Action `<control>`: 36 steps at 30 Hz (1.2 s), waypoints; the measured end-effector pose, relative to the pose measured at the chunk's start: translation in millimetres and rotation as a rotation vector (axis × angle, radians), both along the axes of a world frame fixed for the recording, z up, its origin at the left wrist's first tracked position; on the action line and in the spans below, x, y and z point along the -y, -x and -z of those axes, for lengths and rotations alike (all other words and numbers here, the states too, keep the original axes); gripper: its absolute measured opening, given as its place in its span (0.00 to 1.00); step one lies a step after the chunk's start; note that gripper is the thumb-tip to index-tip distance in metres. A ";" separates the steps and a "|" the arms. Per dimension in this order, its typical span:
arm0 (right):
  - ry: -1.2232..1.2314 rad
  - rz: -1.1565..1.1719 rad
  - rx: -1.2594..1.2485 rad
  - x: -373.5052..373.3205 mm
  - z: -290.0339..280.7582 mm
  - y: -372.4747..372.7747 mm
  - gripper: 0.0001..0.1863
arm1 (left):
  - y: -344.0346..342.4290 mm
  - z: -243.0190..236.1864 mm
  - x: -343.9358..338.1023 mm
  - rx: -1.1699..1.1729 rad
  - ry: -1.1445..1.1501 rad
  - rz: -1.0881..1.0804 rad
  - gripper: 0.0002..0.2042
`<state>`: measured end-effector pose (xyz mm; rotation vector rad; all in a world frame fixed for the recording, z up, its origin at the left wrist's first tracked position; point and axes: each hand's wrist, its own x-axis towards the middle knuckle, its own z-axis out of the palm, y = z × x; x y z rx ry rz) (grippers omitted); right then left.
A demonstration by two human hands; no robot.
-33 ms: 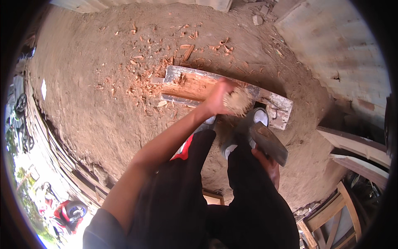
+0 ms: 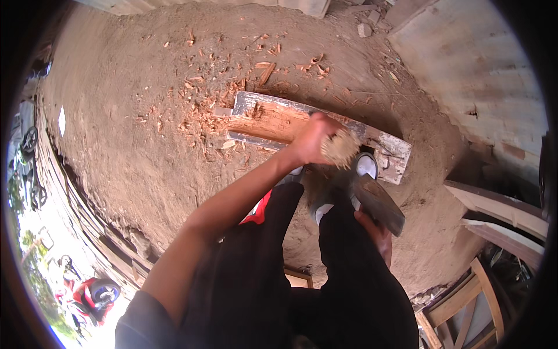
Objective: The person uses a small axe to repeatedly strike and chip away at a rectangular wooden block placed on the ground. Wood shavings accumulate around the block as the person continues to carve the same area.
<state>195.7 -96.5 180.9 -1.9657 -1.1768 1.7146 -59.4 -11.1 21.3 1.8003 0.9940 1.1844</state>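
Note:
My left hand (image 2: 314,138) is closed round a wooden-handled tool (image 2: 341,148) with a round, frayed, splintered top. Its lower end is hidden, so its exact kind does not show. Below it lies a long timber piece (image 2: 273,121), reddish and chipped out along its middle, with worn whitish and grey edges. My right hand (image 2: 379,235), lower down by my right leg, grips a dark, block-shaped tool (image 2: 379,205) held up and apart from the timber. The handle of that tool is mostly hidden.
Wood shavings (image 2: 197,125) are scattered over the dirt floor (image 2: 145,180), thickest at the timber's left end. My right shoe (image 2: 366,166) is close against the timber. Corrugated sheets (image 2: 476,75) stand at right, with boards (image 2: 494,203) and a wooden frame (image 2: 465,296) nearer. A red motorcycle (image 2: 96,296) is outside at left.
My left hand and the frayed-top tool have shifted slightly to the right along the timber. My right hand and the dark tool have hardly moved.

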 end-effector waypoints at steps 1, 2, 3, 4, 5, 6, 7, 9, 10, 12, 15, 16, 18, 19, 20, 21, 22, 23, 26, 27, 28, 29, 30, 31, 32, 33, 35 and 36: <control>0.008 -0.003 0.012 -3.2 -4.2 6.0 0.15 | 1.4 -14.7 0.9 -0.042 0.010 -0.010 0.20; -0.003 0.018 0.015 -3.1 1.7 4.9 0.15 | -3.5 -21.1 -0.6 -0.091 0.013 0.010 0.19; -0.008 0.018 0.013 -1.6 3.6 1.6 0.15 | -5.9 -25.0 -1.4 -0.139 0.016 0.029 0.18; -0.021 0.023 0.020 -1.0 3.8 -0.9 0.15 | -9.9 -25.3 0.0 -0.145 -0.008 0.043 0.18; -0.040 0.014 0.026 -1.9 5.8 -2.9 0.15 | -13.0 -25.4 1.1 -0.151 -0.032 0.058 0.18; -0.060 0.005 0.030 -2.2 7.4 -5.0 0.15 | -16.4 -25.4 1.9 -0.156 -0.057 0.075 0.18; -0.072 -0.006 0.035 -3.4 7.6 -6.6 0.15 | -20.2 -25.1 3.3 -0.173 -0.031 0.098 0.20; -0.097 -0.027 0.043 -5.1 9.2 -9.0 0.15 | -27.0 -24.3 5.0 -0.210 -0.044 0.129 0.21; -0.103 -0.038 0.042 -6.9 9.5 -9.2 0.15 | -28.5 -24.0 5.4 -0.233 -0.049 0.144 0.22; -0.113 -0.057 0.041 -9.2 11.0 -8.6 0.15 | -29.8 -22.5 3.2 -0.248 -0.001 0.144 0.23; -0.133 -0.073 0.056 -10.6 10.1 -10.8 0.15 | -30.2 -21.8 1.7 -0.213 0.002 0.129 0.22; -0.138 -0.075 0.064 -10.1 7.8 -12.7 0.15 | -30.8 -22.2 1.1 -0.191 -0.009 0.121 0.21; -0.143 -0.072 0.044 -6.1 18.2 -20.6 0.15 | -31.1 -18.7 2.6 -0.248 -0.006 0.142 0.20; -0.147 -0.076 0.050 -5.4 16.9 -21.4 0.15 | -31.7 -17.5 2.5 -0.261 -0.011 0.149 0.20; -0.156 -0.075 0.054 -4.7 16.7 -21.8 0.15 | -32.7 -16.2 1.9 -0.267 -0.005 0.169 0.20; -0.161 -0.077 0.060 -3.3 15.7 -22.1 0.15 | -33.8 -14.9 1.1 -0.274 0.000 0.190 0.20; -0.163 -0.091 0.065 -4.0 15.2 -18.9 0.15 | -31.3 -16.1 0.9 -0.281 0.009 0.201 0.20; -0.170 -0.106 0.071 -4.8 14.2 -14.9 0.15 | -28.7 -17.2 0.7 -0.293 0.018 0.206 0.20; -0.193 -0.123 0.079 -5.3 18.0 -10.0 0.15 | -29.3 -18.9 -1.4 -0.316 0.025 0.224 0.19; -0.200 -0.130 0.094 -3.2 20.1 -8.7 0.15 | -31.1 -19.2 -1.9 -0.316 0.022 0.218 0.19; -0.203 -0.130 0.096 -2.2 21.1 -8.8 0.15 | -32.3 -20.5 -2.5 -0.318 0.021 0.211 0.18; -0.204 -0.132 0.097 -1.8 23.2 -8.3 0.15 | -34.1 -21.7 -3.8 -0.347 0.031 0.231 0.18; -0.207 -0.133 0.102 -1.3 23.2 -9.0 0.15 | -36.7 -23.0 -5.9 -0.374 0.041 0.252 0.18; -0.207 -0.136 0.100 -1.1 24.1 -9.4 0.15 | -37.6 -23.4 -6.1 -0.406 0.054 0.270 0.18; -0.208 -0.136 0.102 -0.7 24.1 -10.3 0.15 | -39.2 -21.7 -6.0 -0.405 0.055 0.279 0.18; -0.205 -0.138 0.105 0.1 24.7 -10.5 0.15 | -40.7 -19.5 -6.1 -0.403 0.054 0.288 0.17; -0.209 -0.156 0.093 -1.1 26.7 -11.8 0.15 | -38.7 -14.6 -3.1 -0.414 0.052 0.278 0.18; -0.199 -0.160 0.086 -0.7 27.7 -12.2 0.15 | -36.1 -12.1 0.3 -0.422 0.048 0.262 0.19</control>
